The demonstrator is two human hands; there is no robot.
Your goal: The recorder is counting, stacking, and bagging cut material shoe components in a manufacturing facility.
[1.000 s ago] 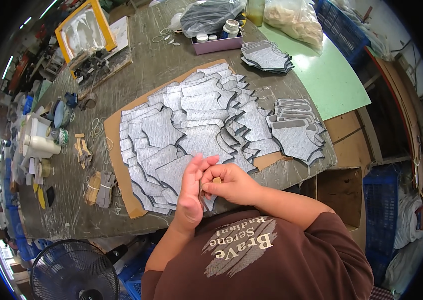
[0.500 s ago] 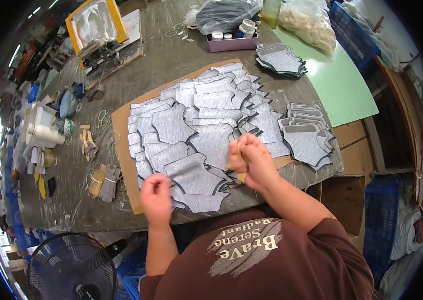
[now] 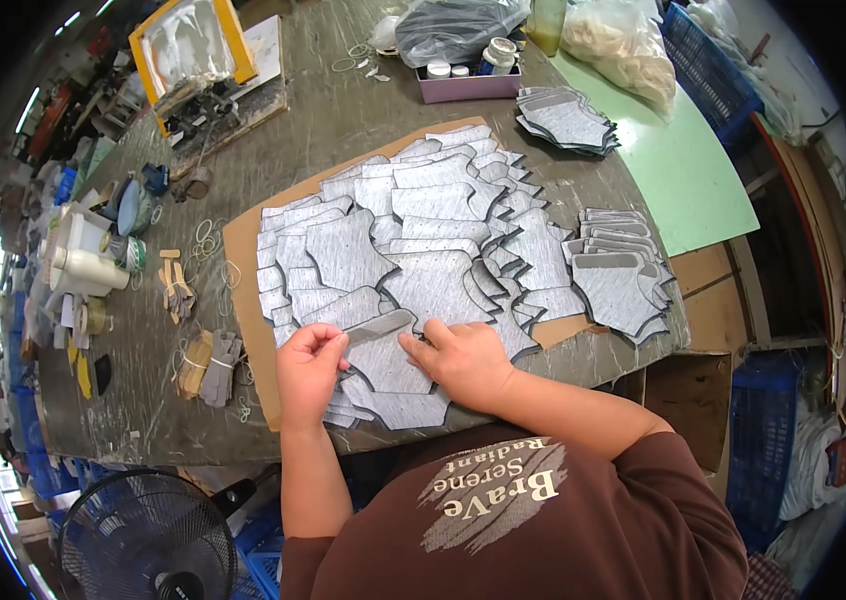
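A dark grey strip point(image 3: 381, 326) lies along the upper edge of a light grey fabric piece point(image 3: 388, 362) at the near side of the pile. My left hand point(image 3: 309, 372) pinches the strip's left end between thumb and forefinger. Near its right end, my right hand point(image 3: 465, 364) rests on the fabric, thumb and forefinger slightly apart and the other fingers bent under. Overlapping dark-edged fabric pieces point(image 3: 433, 285) of the same shape spread beyond both hands, on a brown cardboard sheet point(image 3: 251, 290).
To the right sits a stack of pieces bearing dark strips point(image 3: 611, 262); another stack point(image 3: 568, 120) lies farther back. Tied bundles of tan and grey strips point(image 3: 208, 368) lie at left. A purple tray point(image 3: 468, 86) holds jars. A black fan point(image 3: 148, 540) stands below the table's left edge.
My right hand has come down and left onto the fabric; the yellowish scrap it held no longer shows there. The dark strip now shows at the piece's edge. My left hand has shifted slightly.
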